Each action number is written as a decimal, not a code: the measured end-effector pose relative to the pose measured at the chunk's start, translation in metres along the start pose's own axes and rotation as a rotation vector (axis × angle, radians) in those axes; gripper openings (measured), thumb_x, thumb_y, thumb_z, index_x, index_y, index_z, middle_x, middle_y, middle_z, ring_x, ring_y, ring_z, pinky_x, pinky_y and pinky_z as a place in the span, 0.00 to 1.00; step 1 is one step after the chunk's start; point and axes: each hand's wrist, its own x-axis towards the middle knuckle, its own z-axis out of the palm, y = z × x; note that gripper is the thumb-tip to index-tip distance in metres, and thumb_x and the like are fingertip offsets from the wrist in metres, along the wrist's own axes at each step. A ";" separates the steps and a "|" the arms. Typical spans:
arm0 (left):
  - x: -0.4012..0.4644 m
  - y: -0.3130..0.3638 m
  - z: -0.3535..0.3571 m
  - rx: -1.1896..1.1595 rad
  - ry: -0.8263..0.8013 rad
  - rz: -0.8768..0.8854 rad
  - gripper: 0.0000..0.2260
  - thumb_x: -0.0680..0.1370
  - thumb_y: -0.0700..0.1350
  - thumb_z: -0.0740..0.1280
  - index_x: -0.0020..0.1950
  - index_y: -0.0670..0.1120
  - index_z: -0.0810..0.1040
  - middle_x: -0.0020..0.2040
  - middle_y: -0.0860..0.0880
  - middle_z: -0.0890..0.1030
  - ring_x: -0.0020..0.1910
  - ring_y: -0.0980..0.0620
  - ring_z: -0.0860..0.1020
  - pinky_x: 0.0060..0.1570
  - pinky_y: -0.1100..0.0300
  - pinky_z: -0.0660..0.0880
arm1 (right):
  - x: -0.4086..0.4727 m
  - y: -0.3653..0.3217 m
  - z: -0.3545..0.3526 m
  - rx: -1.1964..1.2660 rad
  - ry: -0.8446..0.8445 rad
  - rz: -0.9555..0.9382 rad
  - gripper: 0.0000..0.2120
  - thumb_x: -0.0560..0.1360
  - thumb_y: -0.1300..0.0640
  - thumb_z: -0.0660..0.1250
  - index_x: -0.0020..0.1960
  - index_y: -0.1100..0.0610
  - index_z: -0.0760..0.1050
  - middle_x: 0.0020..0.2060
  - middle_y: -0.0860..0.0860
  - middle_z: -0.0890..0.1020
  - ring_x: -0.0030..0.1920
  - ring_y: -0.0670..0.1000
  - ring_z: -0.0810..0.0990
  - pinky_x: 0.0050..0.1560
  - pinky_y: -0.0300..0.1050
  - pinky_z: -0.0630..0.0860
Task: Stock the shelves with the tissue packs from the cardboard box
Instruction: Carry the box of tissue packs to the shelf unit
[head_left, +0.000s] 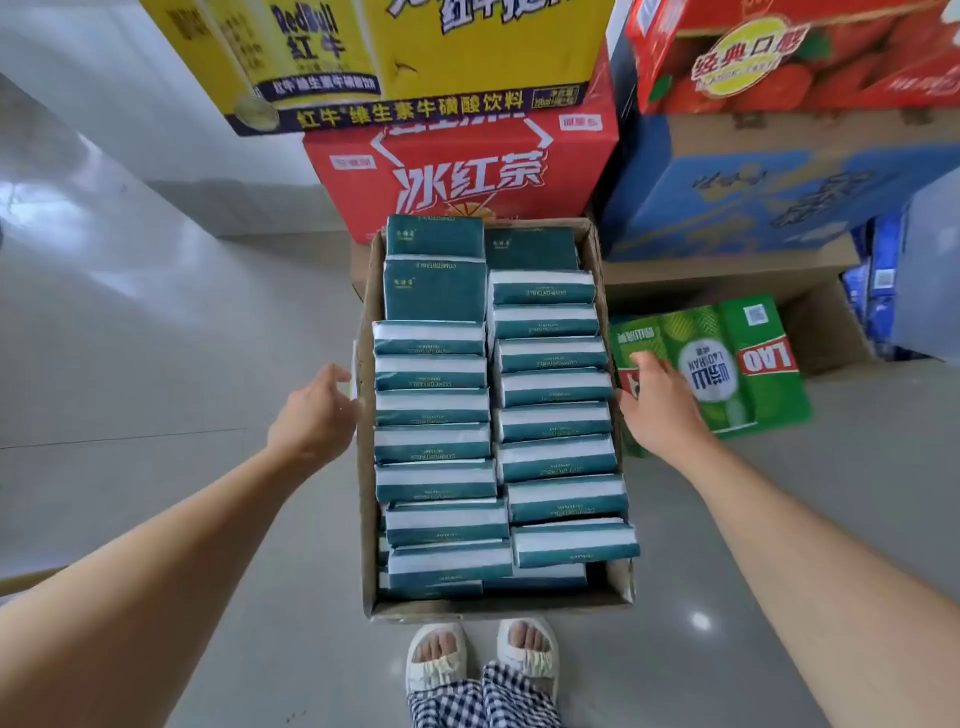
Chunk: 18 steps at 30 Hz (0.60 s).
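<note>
- The box (370, 519) sits open on the grey floor (156, 364), right in front of your feet (483, 654).
- It is full of teal tissue packs (434, 480), set in two rows that run away from you.
- Most packs stand on edge, white side and teal band up; the two at the far left lie flat, teal face up, one above the other in the picture.
- At the near end more packs show lower down, under the top layer.
- Your left hand (311, 415) is at the box's left wall, fingers loosely spread toward the rim. You hold nothing that I can see; whether the fingertips touch the cardboard I cannot tell.
- Your right hand (657, 402) is at the right wall, fingers lightly bent, lying over the edge of a green pack (737, 364) just beside the box. Whether it grips the box wall I cannot tell.
- Beyond the box stands a red carton (467, 176) with a yellow carton (389, 52) on top.
- To the right are a blue carton (779, 187) and a red strawberry carton (789, 57) above it.
</note>
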 end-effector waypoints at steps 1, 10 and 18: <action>0.001 -0.001 0.004 -0.019 -0.003 0.003 0.14 0.80 0.47 0.60 0.65 0.46 0.69 0.55 0.44 0.81 0.48 0.43 0.76 0.52 0.49 0.75 | 0.002 0.002 0.003 0.018 0.004 0.006 0.21 0.76 0.61 0.65 0.67 0.61 0.64 0.59 0.59 0.75 0.59 0.59 0.73 0.57 0.52 0.71; 0.012 -0.008 0.027 -0.080 0.005 0.044 0.17 0.80 0.44 0.62 0.68 0.43 0.68 0.52 0.40 0.81 0.42 0.46 0.76 0.43 0.54 0.71 | 0.013 0.013 0.026 0.081 -0.021 -0.065 0.18 0.76 0.64 0.64 0.65 0.60 0.67 0.54 0.61 0.79 0.53 0.60 0.78 0.53 0.48 0.72; 0.012 -0.011 0.043 -0.075 0.027 0.031 0.06 0.78 0.43 0.65 0.54 0.47 0.71 0.45 0.49 0.77 0.40 0.48 0.74 0.41 0.56 0.69 | 0.017 0.016 0.036 0.268 -0.031 -0.029 0.07 0.81 0.59 0.54 0.52 0.57 0.70 0.45 0.57 0.77 0.47 0.57 0.76 0.47 0.43 0.68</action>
